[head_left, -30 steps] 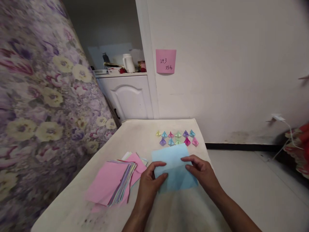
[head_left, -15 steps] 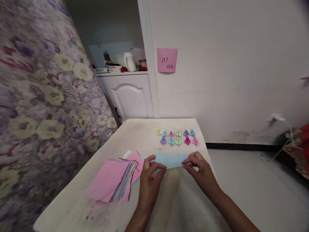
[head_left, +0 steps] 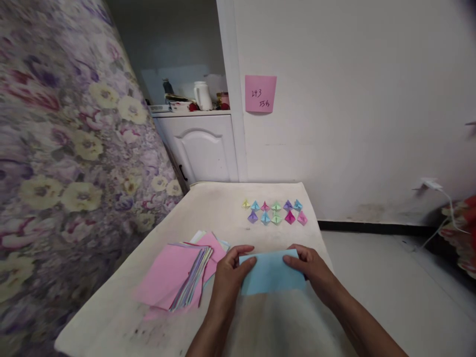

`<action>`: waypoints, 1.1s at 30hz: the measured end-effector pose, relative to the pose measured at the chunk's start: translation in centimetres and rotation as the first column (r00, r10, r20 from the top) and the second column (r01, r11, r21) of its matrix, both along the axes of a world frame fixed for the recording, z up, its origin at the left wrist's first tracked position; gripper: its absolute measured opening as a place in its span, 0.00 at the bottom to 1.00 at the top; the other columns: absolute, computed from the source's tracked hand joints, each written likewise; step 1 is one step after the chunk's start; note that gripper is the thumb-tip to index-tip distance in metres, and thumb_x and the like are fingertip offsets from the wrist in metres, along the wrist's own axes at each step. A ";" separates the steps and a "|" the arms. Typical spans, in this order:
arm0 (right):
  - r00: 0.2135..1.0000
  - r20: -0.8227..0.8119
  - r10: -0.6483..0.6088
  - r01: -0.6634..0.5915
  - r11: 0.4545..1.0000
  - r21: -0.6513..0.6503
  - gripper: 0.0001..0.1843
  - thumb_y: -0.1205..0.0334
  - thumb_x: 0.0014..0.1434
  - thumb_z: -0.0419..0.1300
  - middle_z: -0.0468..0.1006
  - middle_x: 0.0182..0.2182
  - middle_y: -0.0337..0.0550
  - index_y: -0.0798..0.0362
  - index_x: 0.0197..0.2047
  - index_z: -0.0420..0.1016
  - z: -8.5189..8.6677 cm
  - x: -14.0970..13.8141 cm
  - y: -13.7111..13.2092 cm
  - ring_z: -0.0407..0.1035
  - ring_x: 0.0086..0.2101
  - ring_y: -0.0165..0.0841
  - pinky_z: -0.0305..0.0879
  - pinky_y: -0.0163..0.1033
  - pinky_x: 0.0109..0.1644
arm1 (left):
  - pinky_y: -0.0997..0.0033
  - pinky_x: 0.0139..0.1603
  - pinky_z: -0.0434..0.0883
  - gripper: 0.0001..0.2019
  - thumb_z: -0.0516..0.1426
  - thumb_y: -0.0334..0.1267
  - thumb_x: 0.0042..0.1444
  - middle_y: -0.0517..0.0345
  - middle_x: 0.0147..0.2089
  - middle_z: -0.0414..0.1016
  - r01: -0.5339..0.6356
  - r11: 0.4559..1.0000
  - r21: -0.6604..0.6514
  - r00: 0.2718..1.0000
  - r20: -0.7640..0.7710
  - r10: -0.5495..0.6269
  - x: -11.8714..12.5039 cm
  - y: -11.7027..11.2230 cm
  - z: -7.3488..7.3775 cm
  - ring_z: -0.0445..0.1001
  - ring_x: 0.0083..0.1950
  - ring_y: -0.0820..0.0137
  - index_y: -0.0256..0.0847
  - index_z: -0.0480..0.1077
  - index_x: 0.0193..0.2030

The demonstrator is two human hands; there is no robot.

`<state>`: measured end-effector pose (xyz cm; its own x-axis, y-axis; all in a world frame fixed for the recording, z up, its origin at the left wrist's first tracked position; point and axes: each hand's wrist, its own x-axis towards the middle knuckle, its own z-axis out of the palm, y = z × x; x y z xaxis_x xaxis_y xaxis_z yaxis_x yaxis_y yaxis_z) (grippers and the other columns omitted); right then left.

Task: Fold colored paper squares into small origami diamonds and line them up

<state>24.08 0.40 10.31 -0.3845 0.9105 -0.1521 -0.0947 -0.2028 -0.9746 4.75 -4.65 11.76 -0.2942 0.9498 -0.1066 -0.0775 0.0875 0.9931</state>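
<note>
A light blue sheet of paper [head_left: 273, 275], a wide rectangle that looks folded, is held between my two hands over the near part of the table. My left hand [head_left: 232, 272] pinches its upper left corner, thumb on the near face and fingers behind. At the upper right corner, my right hand [head_left: 310, 270] grips it the same way. Beyond the sheet lie two rows of small folded paper pieces [head_left: 276, 218] in yellow, blue, pink, green and purple. Left of my left hand rests a stack of coloured paper [head_left: 173, 272] with pink on top.
The cloth-covered table [head_left: 211, 208] meets a white wall that bears a pink note [head_left: 260, 94]. A floral curtain [head_left: 82, 163] hangs along the left. Behind stands a white cabinet [head_left: 203, 151] with a white jug [head_left: 203, 95] on its shelf. A charger [head_left: 431, 183] is plugged in at right.
The blue paper has tilted, so its broad face now hangs below my fingers instead of above them. Both thumbs have shifted onto its upper edge. The camera view has moved slightly.
</note>
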 end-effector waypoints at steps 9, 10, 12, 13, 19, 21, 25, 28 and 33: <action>0.982 -0.145 -0.119 0.113 0.993 -0.045 0.18 0.50 0.47 0.66 0.61 0.18 0.31 0.53 0.24 0.63 0.5 -0.8 -1.1 0.54 0.19 0.24 0.47 0.30 0.22 | 0.75 0.34 0.68 0.14 0.59 0.39 0.52 0.57 0.37 0.75 0.024 0.990 0.136 0.805 0.585 -0.100 1.2 -0.1 0.4 0.72 0.34 0.71 0.39 0.71 0.46; 0.977 -0.154 -0.148 0.142 0.989 -0.047 0.18 0.50 0.48 0.65 0.62 0.19 0.32 0.53 0.25 0.64 0.3 -1.0 -1.1 0.55 0.20 0.24 0.49 0.30 0.22 | 0.73 0.38 0.69 0.12 0.58 0.38 0.54 0.55 0.39 0.75 0.055 0.988 0.147 0.746 0.651 -0.139 1.6 -0.1 0.3 0.73 0.37 0.69 0.39 0.71 0.45; 0.966 -0.162 -0.201 0.198 0.980 -0.034 0.16 0.50 0.50 0.64 0.65 0.21 0.33 0.53 0.28 0.66 -0.2 -1.4 -1.3 0.57 0.21 0.26 0.52 0.30 0.23 | 0.69 0.44 0.69 0.10 0.57 0.38 0.55 0.52 0.42 0.76 0.105 0.983 0.147 0.648 0.740 -0.180 2.5 -0.3 -0.2 0.74 0.43 0.66 0.38 0.73 0.43; 0.961 -0.164 -0.222 0.221 0.975 -0.025 0.15 0.51 0.50 0.64 0.66 0.22 0.34 0.53 0.29 0.67 -0.4 -1.6 -1.4 0.58 0.22 0.26 0.54 0.30 0.24 | 0.67 0.47 0.69 0.10 0.57 0.37 0.55 0.52 0.44 0.76 0.116 0.981 0.153 0.628 0.754 -0.192 3.0 -0.4 -0.4 0.73 0.45 0.65 0.38 0.73 0.44; 0.960 -0.207 -0.186 0.181 0.982 -0.043 0.14 0.51 0.50 0.64 0.69 0.24 0.36 0.53 0.30 0.67 -1.2 -2.6 -2.4 0.63 0.25 0.30 0.62 0.33 0.29 | 0.65 0.43 0.68 0.12 0.57 0.36 0.55 0.48 0.42 0.76 0.141 0.976 0.168 0.793 0.571 -0.212 4.2 -0.9 -1.4 0.73 0.42 0.64 0.35 0.71 0.45; 0.979 -0.159 -0.129 0.130 0.991 -0.004 0.15 0.51 0.48 0.65 0.71 0.25 0.37 0.53 0.29 0.68 -1.1 -2.6 -2.5 0.65 0.27 0.31 0.63 0.35 0.31 | 0.68 0.38 0.68 0.11 0.57 0.37 0.54 0.52 0.36 0.76 0.104 0.986 0.131 0.880 0.450 -0.152 3.6 -0.8 -1.4 0.72 0.35 0.67 0.35 0.71 0.42; 0.997 -0.050 -0.066 0.071 0.993 0.098 0.18 0.53 0.42 0.69 0.73 0.27 0.39 0.54 0.33 0.73 -0.3 -1.9 -1.6 0.65 0.27 0.31 0.61 0.34 0.31 | 0.73 0.30 0.63 0.06 0.59 0.37 0.49 0.60 0.26 0.71 0.140 0.989 0.050 0.986 0.079 -0.144 2.1 -0.3 -1.2 0.67 0.29 0.70 0.36 0.72 0.30; 0.998 -0.042 -0.042 0.045 0.997 0.065 0.16 0.55 0.43 0.68 0.69 0.21 0.35 0.55 0.31 0.73 0.0 -1.1 -0.7 0.57 0.20 0.25 0.52 0.30 0.23 | 0.75 0.27 0.59 0.05 0.60 0.37 0.46 0.62 0.24 0.69 0.270 0.962 -0.025 0.959 -0.076 -0.272 1.6 -0.2 -1.1 0.64 0.28 0.71 0.37 0.72 0.26; 0.990 -0.130 -0.053 0.049 0.998 -0.040 0.14 0.57 0.46 0.67 0.58 0.15 0.29 0.56 0.26 0.67 -0.4 -0.5 -0.5 0.48 0.15 0.20 0.40 0.28 0.17 | 0.77 0.25 0.57 0.09 0.60 0.41 0.47 0.63 0.24 0.67 0.278 0.958 -0.064 0.960 0.055 -0.275 1.5 -0.4 -0.1 0.62 0.25 0.74 0.37 0.73 0.29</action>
